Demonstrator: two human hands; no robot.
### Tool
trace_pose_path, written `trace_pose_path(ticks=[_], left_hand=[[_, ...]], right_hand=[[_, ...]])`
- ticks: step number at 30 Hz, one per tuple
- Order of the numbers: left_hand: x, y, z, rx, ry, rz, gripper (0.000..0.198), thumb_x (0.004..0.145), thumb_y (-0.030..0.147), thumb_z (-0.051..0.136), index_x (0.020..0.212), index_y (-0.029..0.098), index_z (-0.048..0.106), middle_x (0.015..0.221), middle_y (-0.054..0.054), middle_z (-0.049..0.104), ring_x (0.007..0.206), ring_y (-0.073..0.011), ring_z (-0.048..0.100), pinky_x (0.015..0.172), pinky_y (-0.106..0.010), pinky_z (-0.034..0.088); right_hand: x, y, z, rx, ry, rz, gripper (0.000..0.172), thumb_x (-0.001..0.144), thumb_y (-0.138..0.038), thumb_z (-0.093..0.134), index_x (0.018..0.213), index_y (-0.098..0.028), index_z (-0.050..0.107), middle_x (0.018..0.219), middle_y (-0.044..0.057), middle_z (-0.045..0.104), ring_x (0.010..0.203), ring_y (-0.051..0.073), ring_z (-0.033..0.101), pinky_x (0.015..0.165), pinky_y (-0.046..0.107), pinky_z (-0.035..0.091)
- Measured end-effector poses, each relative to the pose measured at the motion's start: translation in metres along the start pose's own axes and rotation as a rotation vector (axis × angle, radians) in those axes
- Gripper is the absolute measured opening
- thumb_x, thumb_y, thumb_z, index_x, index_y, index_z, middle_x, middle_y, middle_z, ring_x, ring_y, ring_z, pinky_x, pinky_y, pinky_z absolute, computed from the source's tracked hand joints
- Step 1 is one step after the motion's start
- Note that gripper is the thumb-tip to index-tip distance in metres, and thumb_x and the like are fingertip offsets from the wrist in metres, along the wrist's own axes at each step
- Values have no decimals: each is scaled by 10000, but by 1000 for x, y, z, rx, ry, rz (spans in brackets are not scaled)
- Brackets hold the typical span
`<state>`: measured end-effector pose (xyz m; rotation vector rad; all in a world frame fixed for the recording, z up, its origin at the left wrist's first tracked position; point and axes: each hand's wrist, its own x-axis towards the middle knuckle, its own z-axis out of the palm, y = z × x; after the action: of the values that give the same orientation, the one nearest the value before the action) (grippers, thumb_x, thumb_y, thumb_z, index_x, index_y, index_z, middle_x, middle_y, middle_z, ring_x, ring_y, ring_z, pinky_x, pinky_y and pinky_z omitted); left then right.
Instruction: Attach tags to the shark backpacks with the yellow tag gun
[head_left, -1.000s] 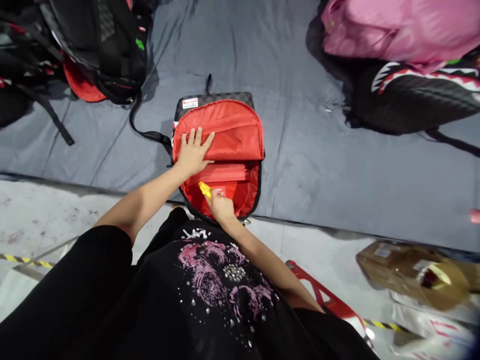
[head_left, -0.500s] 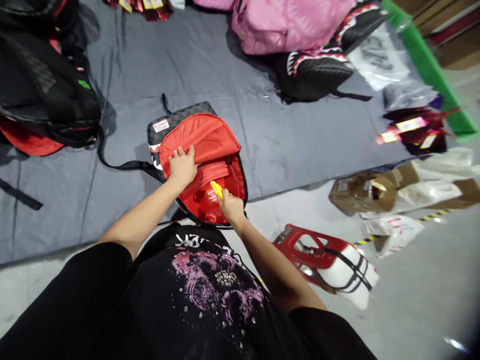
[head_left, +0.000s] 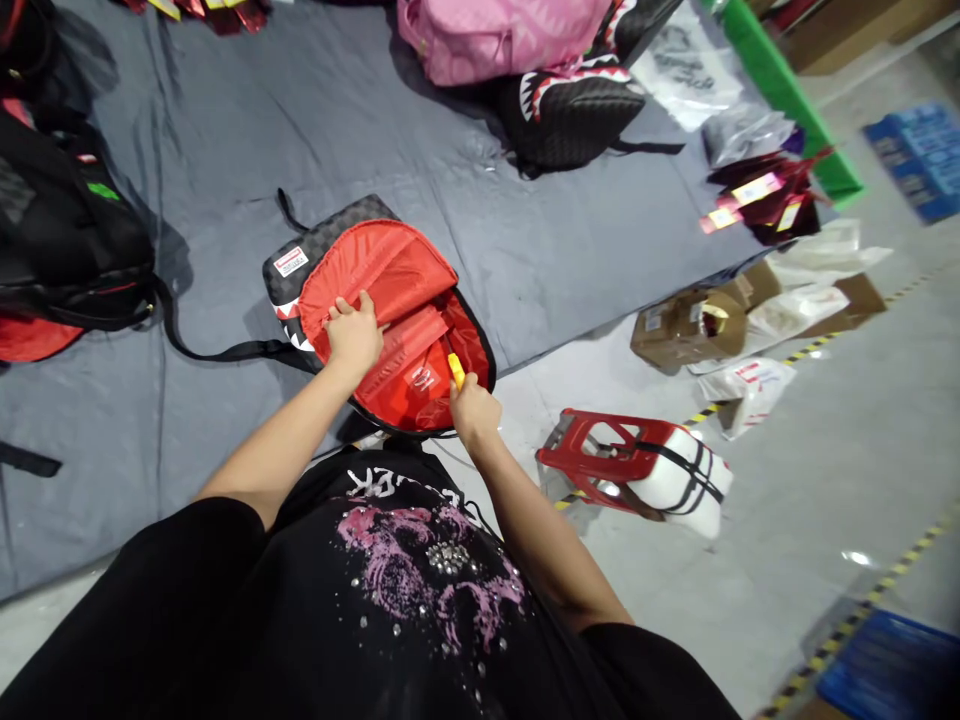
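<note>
Grey cloth (head_left: 525, 275) w/ red-lined bag (head_left: 409, 265); red stool (head_left: 654, 432) on flr (head_left: 795, 520) nearby

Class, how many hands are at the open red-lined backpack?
2: the left hand rests on the red flap; the right hand holds a yellow object at the backpack's rim.

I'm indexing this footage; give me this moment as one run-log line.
backpack: open, on grey cloth | left hand: on red flap | right hand: gripping yellow item at backpack's opening
</note>
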<state>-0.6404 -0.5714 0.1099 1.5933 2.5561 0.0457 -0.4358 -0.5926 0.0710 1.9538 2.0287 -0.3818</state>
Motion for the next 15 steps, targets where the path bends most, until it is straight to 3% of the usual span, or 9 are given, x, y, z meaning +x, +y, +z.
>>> trace_pose_path(ticks=[3,6,11,15], left_hand=[[5,5,1,30,5,2,714,924,534,457,1498,135,309,1392,-309,448,1220,-394,505,920,-459,451],[10,11,0,54,-4,14,733,920,535,467,1497,115,300,1384,-329,453,1210,-400,519,912,-452,457],[18,18,-5,83,36,24,699,922,542,435,1467,112,350,1292,-308,534,1134,-398,581,863,-458,485],[24,17,-13,117,85,27,688,906,581,421,1444,152,407,1213,-257,601,1035,-403,632,817,-493,504]], right_hand=[[-13,12,-9,56,47,45,310,1019,-421,358,1117,-157,488,959,148,718,886,265,710,731,325,484],[-33,25,-14,98,-10,106,327,1015,-428,370,1135,-157,507,944,149,720,874,261,710,724,319,477],[-65,40,-18,319,-191,-32,340,1004,-420,384,1140,-164,564,978,140,725,891,268,693,694,304,439],[-70,68,-16,631,-286,-88,344,973,-452,443,1098,-171,596,921,102,717,825,220,666,663,271,418]])
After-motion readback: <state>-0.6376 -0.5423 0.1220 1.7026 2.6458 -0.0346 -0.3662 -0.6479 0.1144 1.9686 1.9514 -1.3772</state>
